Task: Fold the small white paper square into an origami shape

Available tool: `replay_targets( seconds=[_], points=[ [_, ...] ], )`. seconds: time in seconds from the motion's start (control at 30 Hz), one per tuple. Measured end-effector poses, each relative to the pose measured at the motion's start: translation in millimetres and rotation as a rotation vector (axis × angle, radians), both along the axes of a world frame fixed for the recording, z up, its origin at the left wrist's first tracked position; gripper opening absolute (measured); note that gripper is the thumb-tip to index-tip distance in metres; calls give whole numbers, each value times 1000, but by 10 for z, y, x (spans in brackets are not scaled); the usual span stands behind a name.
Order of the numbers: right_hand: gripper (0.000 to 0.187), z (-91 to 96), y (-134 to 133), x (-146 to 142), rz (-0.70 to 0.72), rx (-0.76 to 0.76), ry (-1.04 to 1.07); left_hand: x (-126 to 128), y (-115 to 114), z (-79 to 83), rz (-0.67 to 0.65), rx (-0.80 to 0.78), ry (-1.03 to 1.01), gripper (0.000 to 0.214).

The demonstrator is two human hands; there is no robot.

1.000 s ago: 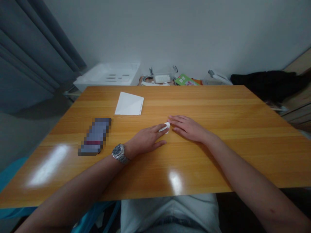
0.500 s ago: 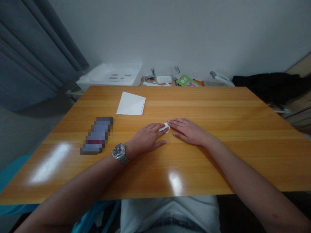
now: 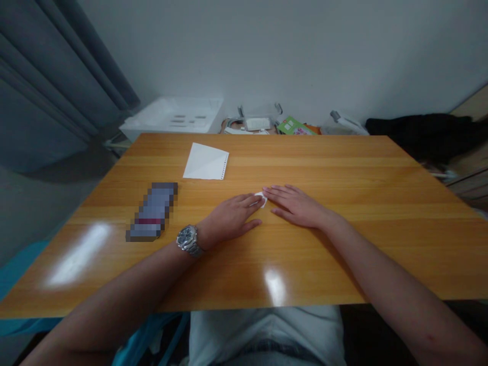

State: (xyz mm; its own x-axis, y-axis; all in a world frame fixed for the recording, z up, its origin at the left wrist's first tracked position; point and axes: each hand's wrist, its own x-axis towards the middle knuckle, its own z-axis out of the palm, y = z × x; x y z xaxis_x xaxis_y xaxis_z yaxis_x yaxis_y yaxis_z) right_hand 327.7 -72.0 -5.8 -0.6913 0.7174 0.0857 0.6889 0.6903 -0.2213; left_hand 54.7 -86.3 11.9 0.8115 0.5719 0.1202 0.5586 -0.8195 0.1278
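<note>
My left hand [image 3: 231,218], with a steel watch on its wrist, lies flat on the wooden table [image 3: 343,244], fingers stretched out over a small folded piece of white paper [image 3: 261,197]. Only the paper's tip shows between my fingertips. My right hand [image 3: 295,204] lies flat beside it, fingers together and extended, touching the paper from the right. Both hands press it down against the tabletop near the middle.
A folded white sheet with a perforated edge [image 3: 206,162] lies further back on the left. A blurred-out dark rectangular object [image 3: 152,211] sits left of my left hand. Behind the table are a white box [image 3: 173,118], clutter, dark cloth and a grey curtain.
Both hands have stayed pressed on the small paper. My left fingers cover slightly more of it now. The view has shifted a little.
</note>
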Motion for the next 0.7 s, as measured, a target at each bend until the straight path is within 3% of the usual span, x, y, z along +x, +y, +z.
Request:
replay_targets(
  seconds=[0.7],
  points=[
    [62, -90, -2, 33, -23, -25, -26, 45, -45, -4, 21, 35, 8, 57]
  ],
)
